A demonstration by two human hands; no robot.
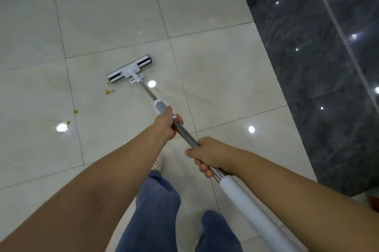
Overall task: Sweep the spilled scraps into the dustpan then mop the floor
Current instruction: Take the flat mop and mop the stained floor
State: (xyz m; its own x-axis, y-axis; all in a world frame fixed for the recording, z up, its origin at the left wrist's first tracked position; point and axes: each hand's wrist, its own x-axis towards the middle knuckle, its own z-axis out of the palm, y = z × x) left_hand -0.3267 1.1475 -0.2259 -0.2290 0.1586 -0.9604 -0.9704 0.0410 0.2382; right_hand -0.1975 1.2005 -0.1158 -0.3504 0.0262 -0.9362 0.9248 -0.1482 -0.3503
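Underfoot, pale tiled floor. Mop runs diagonally, its head flat on the tiles ahead. Left grip wrapped round the metal shaft just behind the grey collar; right grip wrapped round it just ahead of the white sleeve. Yellow-green scraps lie just left of the head.

The floor tiles are pale and glossy, with bright glints. The pole is polished metal, with a matt grey grip and a smooth white plastic sleeve. The mop head is white plastic. The wall is dark, veined, polished stone. The trousers are soft blue cloth.
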